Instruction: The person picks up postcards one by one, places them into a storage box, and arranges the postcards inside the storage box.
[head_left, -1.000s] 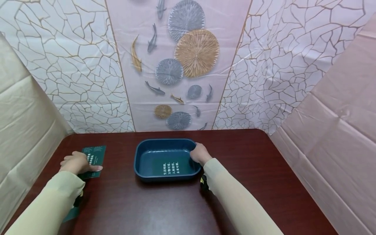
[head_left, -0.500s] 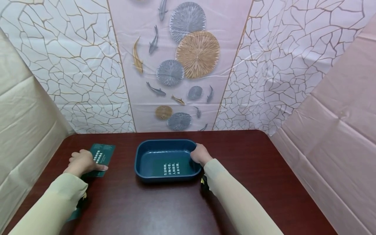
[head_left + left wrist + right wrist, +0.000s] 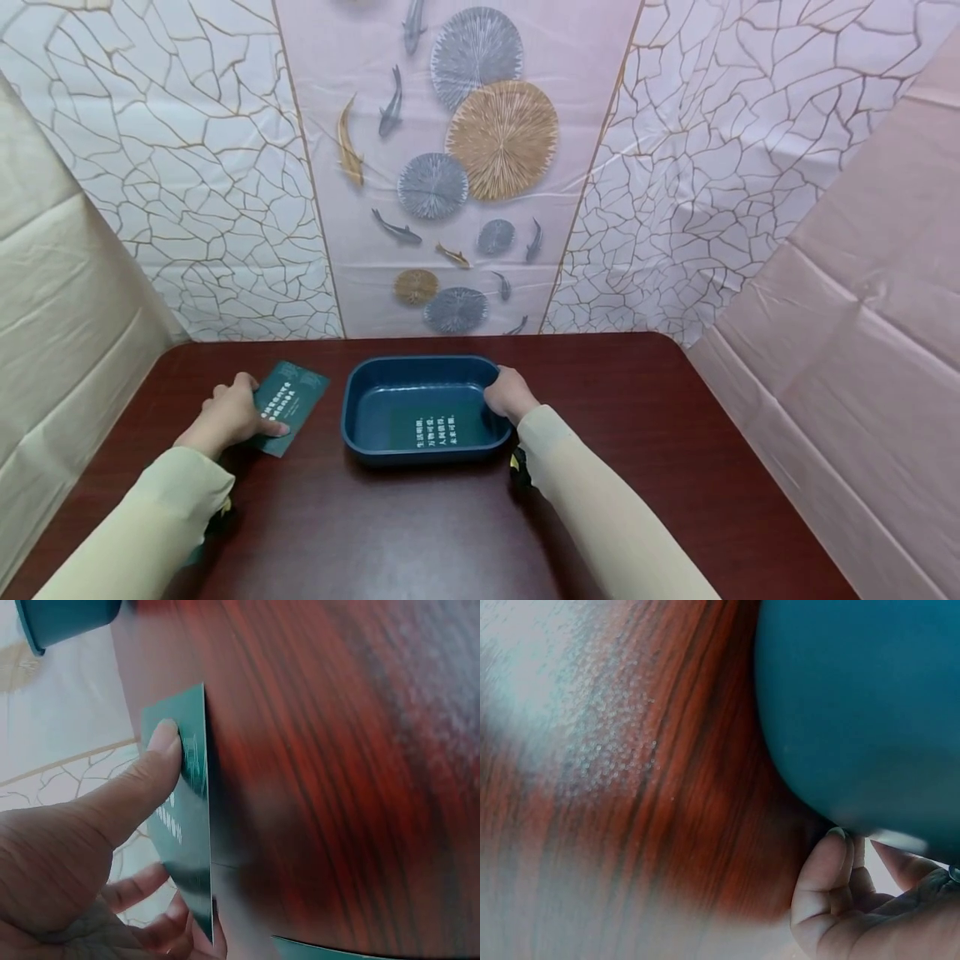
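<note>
My left hand (image 3: pixel 228 414) holds a dark green printed card (image 3: pixel 294 398) between thumb and fingers, to the left of a blue tray (image 3: pixel 360 457). In the left wrist view the thumb lies on the card's printed face, and the card (image 3: pixel 196 847) stands tilted, its edge off the wood at least in part. My right hand (image 3: pixel 512 393) grips the tray's right rim. Seen from the right wrist, curled fingers (image 3: pixel 825 870) meet the tray's outer wall (image 3: pixel 855 712). Inside the tray lies another green card (image 3: pixel 435 427) with white lettering.
The dark red wooden table (image 3: pixel 390 533) carries everything. Another green card (image 3: pixel 315 949) lies on it near my left wrist, mostly hidden by the sleeve in the head view. A patterned cloth (image 3: pixel 450 250) hangs behind the table's far edge.
My left hand has moved right toward the tray, bringing the card with it; the card has turned and lifted to a tilt. My right hand and the tray have stayed put.
</note>
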{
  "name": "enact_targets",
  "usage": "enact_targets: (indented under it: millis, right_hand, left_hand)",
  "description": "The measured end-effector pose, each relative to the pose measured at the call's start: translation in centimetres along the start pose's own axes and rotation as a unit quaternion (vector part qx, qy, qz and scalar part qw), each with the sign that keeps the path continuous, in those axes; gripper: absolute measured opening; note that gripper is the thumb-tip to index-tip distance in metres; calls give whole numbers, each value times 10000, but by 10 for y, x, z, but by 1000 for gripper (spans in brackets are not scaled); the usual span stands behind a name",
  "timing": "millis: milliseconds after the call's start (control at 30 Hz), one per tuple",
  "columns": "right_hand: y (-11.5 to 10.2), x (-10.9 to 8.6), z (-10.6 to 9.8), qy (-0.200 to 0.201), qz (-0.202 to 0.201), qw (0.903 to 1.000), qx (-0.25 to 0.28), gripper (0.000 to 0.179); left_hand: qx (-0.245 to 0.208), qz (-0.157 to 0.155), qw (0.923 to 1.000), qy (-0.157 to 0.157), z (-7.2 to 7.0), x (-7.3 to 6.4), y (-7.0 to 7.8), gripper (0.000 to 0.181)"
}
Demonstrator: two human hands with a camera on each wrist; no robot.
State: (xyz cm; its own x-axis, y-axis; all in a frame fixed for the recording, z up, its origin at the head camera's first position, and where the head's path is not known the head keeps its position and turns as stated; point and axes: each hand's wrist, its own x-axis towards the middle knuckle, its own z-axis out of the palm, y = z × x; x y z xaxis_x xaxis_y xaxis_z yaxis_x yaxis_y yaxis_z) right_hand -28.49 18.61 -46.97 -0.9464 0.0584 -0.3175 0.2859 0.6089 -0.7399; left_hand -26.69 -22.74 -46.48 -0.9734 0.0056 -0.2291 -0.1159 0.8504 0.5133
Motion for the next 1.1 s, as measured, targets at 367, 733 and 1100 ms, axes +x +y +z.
enact_targets:
  millis: [367, 733, 1100]
  right_hand:
    - [2, 0, -1, 54, -2, 10000, -22, 58]
    - [-1, 1, 2, 39, 88, 10000, -1, 58]
    - [-2, -2, -1, -45, 113, 9999, 72, 59]
  left_hand:
    - [-37, 589, 9981, 197, 1, -4, 6, 83]
    - [-405, 578, 9967, 404, -6, -6, 6, 45]
    - [-574, 1093, 9829, 1365, -13, -8, 19, 28]
